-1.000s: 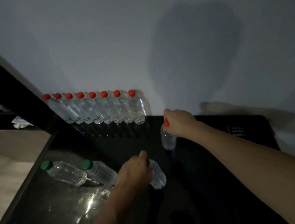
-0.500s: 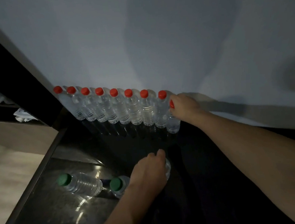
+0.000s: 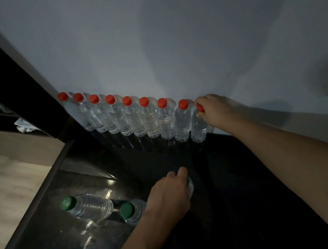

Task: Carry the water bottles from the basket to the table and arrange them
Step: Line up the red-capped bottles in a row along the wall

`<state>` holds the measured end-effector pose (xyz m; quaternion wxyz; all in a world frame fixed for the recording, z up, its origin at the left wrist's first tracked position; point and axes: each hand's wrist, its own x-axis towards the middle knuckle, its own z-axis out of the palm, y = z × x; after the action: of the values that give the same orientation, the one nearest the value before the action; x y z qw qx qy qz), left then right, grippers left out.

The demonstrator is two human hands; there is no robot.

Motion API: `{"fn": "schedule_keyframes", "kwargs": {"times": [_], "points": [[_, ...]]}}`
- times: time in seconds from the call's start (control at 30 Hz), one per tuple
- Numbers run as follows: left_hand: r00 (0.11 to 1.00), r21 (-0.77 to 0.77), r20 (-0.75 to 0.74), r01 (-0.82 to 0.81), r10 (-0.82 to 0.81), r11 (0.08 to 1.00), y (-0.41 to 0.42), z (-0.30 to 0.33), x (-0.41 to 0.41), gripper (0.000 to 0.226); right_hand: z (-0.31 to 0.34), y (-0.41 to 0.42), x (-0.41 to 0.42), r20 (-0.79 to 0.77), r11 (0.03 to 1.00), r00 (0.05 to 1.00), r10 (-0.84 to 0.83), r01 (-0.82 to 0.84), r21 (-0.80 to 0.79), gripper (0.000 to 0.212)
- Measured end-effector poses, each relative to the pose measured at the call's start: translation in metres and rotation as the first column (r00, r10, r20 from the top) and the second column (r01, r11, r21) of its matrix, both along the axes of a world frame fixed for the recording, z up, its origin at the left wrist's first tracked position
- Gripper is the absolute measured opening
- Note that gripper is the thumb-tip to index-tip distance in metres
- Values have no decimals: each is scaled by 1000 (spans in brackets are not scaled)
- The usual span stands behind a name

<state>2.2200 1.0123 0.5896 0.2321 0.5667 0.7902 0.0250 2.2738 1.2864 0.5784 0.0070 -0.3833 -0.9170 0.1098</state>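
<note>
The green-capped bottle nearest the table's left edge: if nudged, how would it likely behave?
The green-capped bottle looks to be lying on its side on the glossy dark table, so it would probably roll rather than tip. It appears full of water, so likely fairly heavy for its size. Its thin ribbed plastic would probably give slightly under a squeeze.

Looks like a dim room in somebody's home from where I'm sitting: plain pale wall (image 3: 172, 44), glossy black table (image 3: 243, 177) pushed up against it, light wood-look floor (image 3: 10, 193) on the left, and a dark shelf unit (image 3: 7, 94) with some crumpled white stuff on it.
</note>
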Motion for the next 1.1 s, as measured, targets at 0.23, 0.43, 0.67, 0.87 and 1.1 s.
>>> {"fn": "schedule_keyframes", "kwargs": {"times": [0.23, 0.43, 0.67, 0.87, 1.1], "points": [[995, -22, -1, 103, -103, 994, 41, 13, 1, 25, 1, -31, 69, -321, 970, 925, -202, 144, -194, 58], [993, 59, 25, 112, -114, 992, 139, 18, 18, 19, -33, -78, 157, -236, 827, 820, -521, 416, -379, 51], [973, 92, -207, 127, -106, 988, 239, 2, 27, 32, -39, -95, 196, -207, 751, 783, -587, 430, -502, 62], [979, 105, -199, 57, -35, 993, 257, -6, 31, 38, -27, -97, 208, -249, 782, 799, -548, 384, -491, 60], [991, 205, -78, -95, 113, 974, 197, 15, 44, 64, -5, -126, 213, -254, 838, 865, -432, 280, -468, 55]]}}
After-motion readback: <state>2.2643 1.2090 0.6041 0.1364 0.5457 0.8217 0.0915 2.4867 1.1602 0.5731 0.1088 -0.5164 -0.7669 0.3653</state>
